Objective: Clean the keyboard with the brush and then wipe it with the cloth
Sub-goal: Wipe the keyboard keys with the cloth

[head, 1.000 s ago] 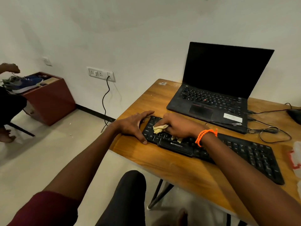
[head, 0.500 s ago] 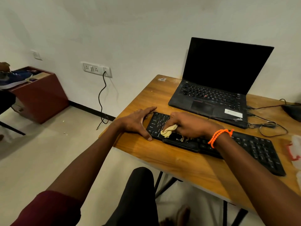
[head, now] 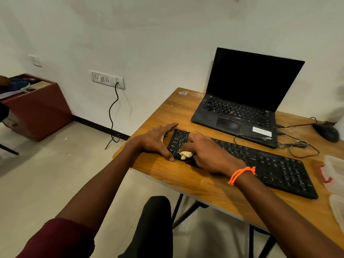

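Matt black keyboard; wood-grain table.

My left hand lies spread, thumb and index finger bracing the keyboard's end, while my right hand, fingers curled, presses a bunched cloth onto its keys.

Your two bare forearms, a bracelet, a short sleeve and dark trousers.

Your left arm wears a maroon short sleeve at lower left of the frame. An orange beaded bracelet circles your right wrist, right of centre. Your knee in black trousers shows at bottom centre.
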